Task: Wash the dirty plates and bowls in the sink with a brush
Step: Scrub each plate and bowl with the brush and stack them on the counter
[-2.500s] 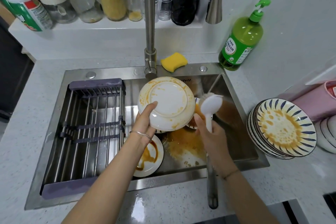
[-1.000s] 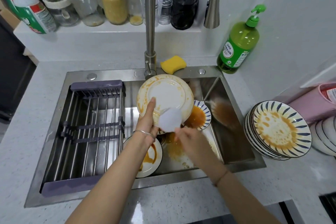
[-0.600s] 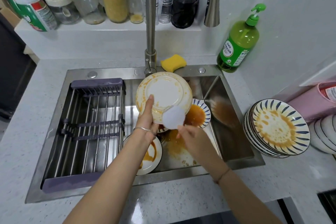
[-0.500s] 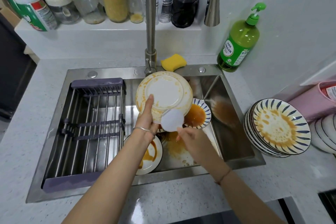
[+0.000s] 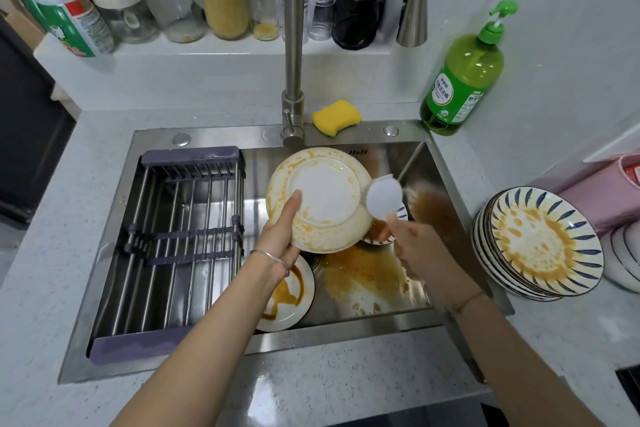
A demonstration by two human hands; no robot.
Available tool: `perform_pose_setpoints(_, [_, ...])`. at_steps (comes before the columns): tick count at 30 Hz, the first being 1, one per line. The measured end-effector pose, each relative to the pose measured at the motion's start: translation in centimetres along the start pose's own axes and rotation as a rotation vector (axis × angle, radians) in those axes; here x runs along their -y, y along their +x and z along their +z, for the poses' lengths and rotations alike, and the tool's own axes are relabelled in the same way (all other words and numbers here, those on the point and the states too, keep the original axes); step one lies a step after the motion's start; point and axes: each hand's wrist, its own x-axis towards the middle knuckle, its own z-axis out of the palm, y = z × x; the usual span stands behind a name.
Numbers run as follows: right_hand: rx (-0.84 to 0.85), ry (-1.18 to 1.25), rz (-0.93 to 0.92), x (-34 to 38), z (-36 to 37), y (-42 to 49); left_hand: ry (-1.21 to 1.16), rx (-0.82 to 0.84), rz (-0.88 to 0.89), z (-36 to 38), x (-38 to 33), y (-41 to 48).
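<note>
My left hand (image 5: 282, 234) grips a white plate (image 5: 320, 199) by its lower left rim and holds it tilted over the sink (image 5: 346, 140), its orange-stained underside facing me. My right hand (image 5: 412, 248) grips the handle of a white brush (image 5: 383, 197), whose head touches the plate's right edge. Under the held plate lies a blue-rimmed dish (image 5: 382, 230) with orange sauce, mostly hidden. Another stained white plate (image 5: 289, 293) leans at the sink's front. Orange sauce covers the sink floor.
A purple-framed drying rack (image 5: 180, 239) fills the sink's left half. The tap (image 5: 294, 55) arches over the sink, a yellow sponge (image 5: 336, 116) beside its base. A green soap bottle (image 5: 462, 76) stands back right. Several stacked dirty blue-striped plates (image 5: 542, 246) sit on the right counter. Jars line the back ledge.
The brush head has moved from the plate's lower edge up to its right edge. My left hand keeps the plate in nearly the same place.
</note>
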Motion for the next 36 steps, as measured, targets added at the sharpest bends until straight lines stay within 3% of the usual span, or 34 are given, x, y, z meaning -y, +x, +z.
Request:
perform_pose_setpoints(3, [0.009, -0.022, 0.008, 0.4, -0.3, 0.3, 0.006, 0.013, -0.01, -0.1, 0.3, 0.1])
perform_pose_setpoints(7, [0.185, -0.254, -0.078, -0.5, 1.4, -1.8, 0.014, -0.03, -0.001, -0.6, 0.2, 0.5])
perform_pose_setpoints(12, [0.163, -0.235, -0.107, 2.3, -0.1, -0.2, 0.098, -0.02, 0.013, -0.8, 0.6, 0.6])
perform_pose_setpoints(16, [0.301, -0.478, -0.128, 4.4, 1.2, 0.7, 0.237, -0.015, 0.045, -0.1, 0.8, -0.2])
perform_pose_setpoints(21, [0.201, -0.5, -0.118, 6.2, 0.8, 2.6, 0.261, 0.002, 0.027, -0.5, 0.9, -0.6])
perform_pose_setpoints(27, [0.372, -0.612, -0.101, 5.3, 1.8, 0.7, 0.197, -0.02, 0.033, -1.2, 0.5, -0.1])
perform_pose_setpoints(33, [0.215, -0.591, -0.14, 6.3, 1.2, 3.0, 0.211, 0.005, 0.004, -1.1, 1.1, 0.2])
perform_pose_setpoints(36, [0.293, -0.653, -0.052, 4.7, 0.6, 2.9, 0.189, -0.011, 0.017, -1.6, 0.4, 0.6])
